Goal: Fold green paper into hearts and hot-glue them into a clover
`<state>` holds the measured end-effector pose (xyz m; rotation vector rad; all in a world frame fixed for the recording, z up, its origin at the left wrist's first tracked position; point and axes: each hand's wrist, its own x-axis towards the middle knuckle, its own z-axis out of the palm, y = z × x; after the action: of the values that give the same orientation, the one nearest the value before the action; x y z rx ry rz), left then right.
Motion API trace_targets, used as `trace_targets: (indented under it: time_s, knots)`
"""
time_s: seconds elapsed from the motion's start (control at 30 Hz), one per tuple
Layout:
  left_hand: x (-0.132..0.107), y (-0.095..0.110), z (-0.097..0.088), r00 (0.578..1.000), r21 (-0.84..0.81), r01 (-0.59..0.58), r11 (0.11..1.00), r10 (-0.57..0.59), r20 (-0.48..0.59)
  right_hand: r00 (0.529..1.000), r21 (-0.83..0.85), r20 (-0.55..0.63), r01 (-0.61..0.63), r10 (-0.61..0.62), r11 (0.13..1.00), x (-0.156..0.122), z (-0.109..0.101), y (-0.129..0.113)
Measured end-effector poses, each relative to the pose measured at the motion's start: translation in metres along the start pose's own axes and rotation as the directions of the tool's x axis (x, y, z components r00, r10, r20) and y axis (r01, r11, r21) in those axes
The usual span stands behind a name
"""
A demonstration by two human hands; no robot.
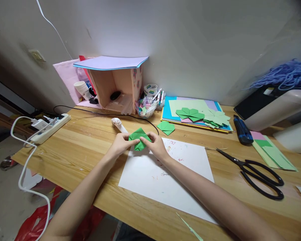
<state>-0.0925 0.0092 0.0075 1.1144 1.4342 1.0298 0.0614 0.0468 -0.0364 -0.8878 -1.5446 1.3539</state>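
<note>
Pinching a part-folded green paper [139, 139] between left hand [120, 142] and right hand [157, 144].
Several creases in, shape looks unfinished; completed green folds [190, 114] lie at 2 o'clock.

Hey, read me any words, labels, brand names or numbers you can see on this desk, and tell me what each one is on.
Nothing here can be read.
Tape roll: green label, too small and blurred.
Black machine: white sticker, blurred.
Marker pens: print too small.
Green folded paper, held by the left hand and right hand: no print shows.
</note>
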Motion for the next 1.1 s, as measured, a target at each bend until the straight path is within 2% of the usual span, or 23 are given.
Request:
trace_targets:
  time_s: [0.33, 0.6, 0.73, 0.83, 0.93, 1.1]
  knots:
    - [0.001, -0.0004, -0.0011, 1.0, 0.067, 0.009, 0.998, -0.008, -0.023, 0.999, 0.103, 0.005, -0.054, 0.053, 0.993, 0.0005, -0.0021, 0.0013]
    - [-0.0002, -0.0009, 0.0002, 1.0, 0.052, 0.011, 0.999, -0.012, 0.027, 0.999, 0.068, -0.012, -0.035, 0.036, 0.997, 0.001, -0.001, 0.0015]
    - [0.001, -0.0009, 0.0017, 1.0, -0.004, 0.018, 1.0, -0.018, -0.023, 0.996, 0.092, -0.035, -0.076, 0.08, 0.993, 0.0021, -0.0023, 0.0022]
    - [0.0019, -0.0012, 0.0025, 0.999, -0.059, 0.003, 0.998, -0.005, -0.032, 0.998, 0.086, -0.048, -0.046, 0.05, 0.995, 0.0015, -0.0021, 0.0004]
    - [0.0015, -0.0022, 0.0036, 1.0, -0.033, -0.003, 0.999, 0.003, 0.011, 0.999, 0.072, -0.039, -0.001, 0.004, 0.997, 0.0, -0.0008, -0.0009]
    - [0.0, -0.0031, 0.0061, 0.998, 0.008, -0.004, 1.0, 0.003, 0.071, 0.999, -0.038, -0.044, -0.011, 0.01, 0.999, -0.0012, -0.0001, 0.0002]
